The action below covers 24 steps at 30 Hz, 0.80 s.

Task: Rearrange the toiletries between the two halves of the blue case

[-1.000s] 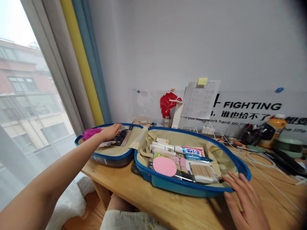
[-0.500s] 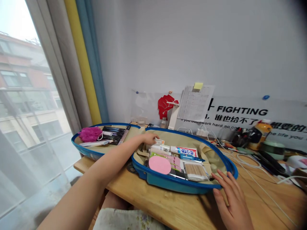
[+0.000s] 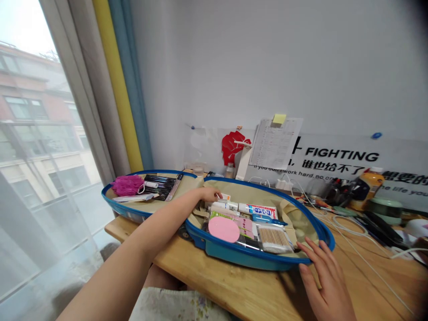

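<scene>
A blue suitcase lies unfolded, with a beige lining. My left hand reaches into its right half, fingers closed at the left end of a small white and orange box; the fingertips are partly hidden. Close by are a white tube, a toothpaste box, a blue tube, a pink oval item and a pack of cotton swabs. With fingers spread, my right hand rests against the near right rim and grips nothing.
In the suitcase's left half lie a purple bath puff and a black packaged set. White cables cross the wooden desk at right. Behind them stand an orange bottle and a green jar.
The view has shifted slightly, so everything appears a little further right. Both hands keep nearly the same places on the suitcase and the small box.
</scene>
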Tool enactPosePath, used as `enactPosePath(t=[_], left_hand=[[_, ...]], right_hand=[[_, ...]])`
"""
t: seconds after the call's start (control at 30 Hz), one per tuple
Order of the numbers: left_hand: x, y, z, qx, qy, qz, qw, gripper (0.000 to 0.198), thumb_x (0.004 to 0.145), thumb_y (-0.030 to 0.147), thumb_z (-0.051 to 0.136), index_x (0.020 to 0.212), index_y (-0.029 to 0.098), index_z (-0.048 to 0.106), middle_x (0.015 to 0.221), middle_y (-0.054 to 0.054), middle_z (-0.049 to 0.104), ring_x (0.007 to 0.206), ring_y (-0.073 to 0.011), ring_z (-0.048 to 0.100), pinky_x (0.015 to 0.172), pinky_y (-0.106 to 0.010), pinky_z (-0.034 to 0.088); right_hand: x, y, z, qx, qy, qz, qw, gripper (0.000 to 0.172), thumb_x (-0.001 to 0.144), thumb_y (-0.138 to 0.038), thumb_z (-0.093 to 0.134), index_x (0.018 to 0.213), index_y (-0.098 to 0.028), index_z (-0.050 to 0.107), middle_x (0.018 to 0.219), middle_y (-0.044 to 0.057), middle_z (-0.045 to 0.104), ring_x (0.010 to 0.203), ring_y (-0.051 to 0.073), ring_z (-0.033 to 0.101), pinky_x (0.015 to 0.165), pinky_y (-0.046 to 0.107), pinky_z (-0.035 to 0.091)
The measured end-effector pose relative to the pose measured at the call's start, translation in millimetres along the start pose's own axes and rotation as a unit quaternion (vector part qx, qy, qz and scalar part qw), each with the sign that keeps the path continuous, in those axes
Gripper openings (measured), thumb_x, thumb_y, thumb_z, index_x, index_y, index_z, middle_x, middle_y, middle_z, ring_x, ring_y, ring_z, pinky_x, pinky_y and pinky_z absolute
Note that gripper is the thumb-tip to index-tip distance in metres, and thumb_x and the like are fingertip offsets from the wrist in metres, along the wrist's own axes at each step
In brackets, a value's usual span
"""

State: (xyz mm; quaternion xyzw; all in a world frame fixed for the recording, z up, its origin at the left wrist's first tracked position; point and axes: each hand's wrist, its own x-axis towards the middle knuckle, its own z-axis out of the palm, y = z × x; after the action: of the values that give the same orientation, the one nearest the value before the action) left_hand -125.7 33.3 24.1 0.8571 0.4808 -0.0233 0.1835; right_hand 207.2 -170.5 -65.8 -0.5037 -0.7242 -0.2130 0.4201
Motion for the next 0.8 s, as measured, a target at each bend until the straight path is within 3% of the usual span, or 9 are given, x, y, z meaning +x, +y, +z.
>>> enactPosePath(t=[0.43,0.6,0.73,0.8], left_hand=[[-1.8,4.5,2.1,0.012,0.038,-0.008,0.999,0.033,0.091,0.037,0.055,0.118,0.018,0.056,0.121,-0.008,0.057,0.103,-0.0204,0.059,0.087,-0.042,0.052],[-11.6,8.9,-13.9,0.002,0.115,-0.001,0.993,0.033,0.094,0.035,0.051,0.121,0.019,0.057,0.122,-0.007,0.06,0.107,-0.02,0.059,0.093,-0.04,0.049],[-34.4,-21.0,-49.7,0.015,0.214,-0.049,0.976,0.039,0.099,0.026,0.032,0.132,0.025,0.052,0.133,0.001,0.058,0.119,-0.0154,0.053,0.103,-0.027,0.041],[-55.3,-51.4,-63.8,0.036,0.247,-0.103,0.963,0.039,0.099,0.026,0.032,0.133,0.023,0.051,0.136,-0.002,0.055,0.123,-0.0174,0.051,0.104,-0.03,0.04]], right_hand=[[2.3,0.1,0.2,-0.005,0.006,-0.012,1.0,0.038,0.092,-0.036,0.038,0.125,-0.024,0.052,0.129,0.01,0.057,0.132,0.03,0.042,0.1,0.051,0.042],[1.3,1.8,1.0,-0.004,0.008,-0.019,1.0,0.037,0.092,-0.035,0.039,0.125,-0.024,0.052,0.129,0.009,0.057,0.133,0.03,0.041,0.101,0.052,0.041],[1.1,2.2,1.1,0.001,0.006,-0.013,1.0,0.038,0.092,-0.035,0.039,0.125,-0.024,0.052,0.129,0.01,0.056,0.133,0.031,0.041,0.1,0.053,0.042],[0.8,2.2,1.0,0.002,0.007,-0.009,1.0,0.037,0.092,-0.036,0.038,0.124,-0.024,0.053,0.129,0.01,0.057,0.132,0.031,0.042,0.101,0.053,0.042]])
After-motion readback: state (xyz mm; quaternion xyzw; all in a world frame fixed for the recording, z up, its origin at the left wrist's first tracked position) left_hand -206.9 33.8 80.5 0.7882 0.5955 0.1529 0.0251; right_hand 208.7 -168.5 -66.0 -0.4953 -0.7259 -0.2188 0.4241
